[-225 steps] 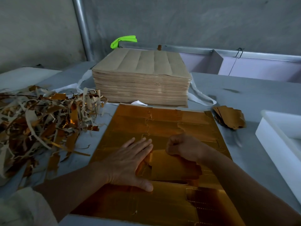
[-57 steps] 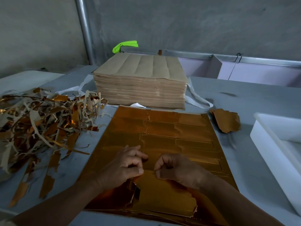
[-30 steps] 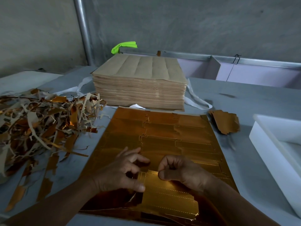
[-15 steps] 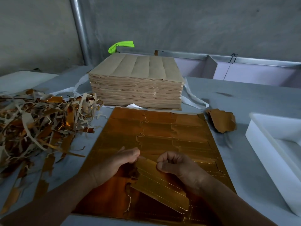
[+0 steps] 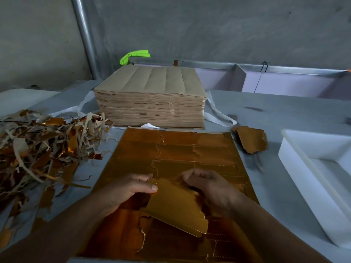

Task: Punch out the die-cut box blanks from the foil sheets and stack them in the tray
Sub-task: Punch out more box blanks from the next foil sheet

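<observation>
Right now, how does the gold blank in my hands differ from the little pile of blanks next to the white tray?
The held blank is gripped by left hand and right hand, tilted above the foil sheet; the pile lies untouched on the table. The held blank shines bright gold; the pile looks duller and holds several pieces. Both have jagged die-cut edges; neither is in the tray.

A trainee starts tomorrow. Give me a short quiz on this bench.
1. What do the left hand and right hand hold? A scissors, B a blank, C a cup.
2. Fill in: the tray stands to the sheet's ___.
3. True or false: the scrap lies left of the sheet.
Key: 1 B; 2 right; 3 true.
</observation>
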{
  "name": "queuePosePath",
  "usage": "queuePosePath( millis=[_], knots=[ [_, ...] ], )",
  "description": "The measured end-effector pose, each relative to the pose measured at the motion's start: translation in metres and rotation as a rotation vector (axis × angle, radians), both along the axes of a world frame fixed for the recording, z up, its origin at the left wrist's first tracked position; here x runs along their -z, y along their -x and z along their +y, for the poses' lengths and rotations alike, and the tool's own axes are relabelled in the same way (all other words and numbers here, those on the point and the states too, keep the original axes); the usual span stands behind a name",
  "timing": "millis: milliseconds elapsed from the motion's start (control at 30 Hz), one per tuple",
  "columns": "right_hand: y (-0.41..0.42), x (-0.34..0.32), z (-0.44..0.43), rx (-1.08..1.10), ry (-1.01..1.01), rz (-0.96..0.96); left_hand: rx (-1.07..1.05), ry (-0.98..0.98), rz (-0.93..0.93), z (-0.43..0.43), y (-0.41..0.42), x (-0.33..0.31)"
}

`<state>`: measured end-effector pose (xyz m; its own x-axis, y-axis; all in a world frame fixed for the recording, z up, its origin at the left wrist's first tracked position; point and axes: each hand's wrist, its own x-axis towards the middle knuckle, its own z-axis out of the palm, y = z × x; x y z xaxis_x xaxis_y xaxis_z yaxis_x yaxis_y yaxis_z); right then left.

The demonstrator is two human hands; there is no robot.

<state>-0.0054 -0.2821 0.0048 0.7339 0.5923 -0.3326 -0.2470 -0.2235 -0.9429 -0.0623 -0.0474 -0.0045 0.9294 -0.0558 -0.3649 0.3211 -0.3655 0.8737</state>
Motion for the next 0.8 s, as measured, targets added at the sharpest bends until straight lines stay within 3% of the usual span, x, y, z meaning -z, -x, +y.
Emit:
queuePosePath(
  millis=[267, 500, 700, 800],
  knots=[
    [-0.008, 0.005, -0.008, -0.109, 0.167, -0.162, -0.054, -0.019, 0.064, 0.003, -0.007, -0.003],
    [-0.022, 0.004, -0.017, -0.002, 0.112, -0.158, -0.353, -0.072, -0.203, -0.009, -0.036, -0.011],
    [-0.044, 0.005, -0.036, 0.219, 0.033, -0.106, -0.302, -0.327, -0.244, -0.019, -0.076, -0.012],
    [-0.057, 0.004, -0.047, 0.349, -0.010, -0.081, -0.260, -0.546, -0.209, -0.019, -0.099, -0.005]
  ],
)
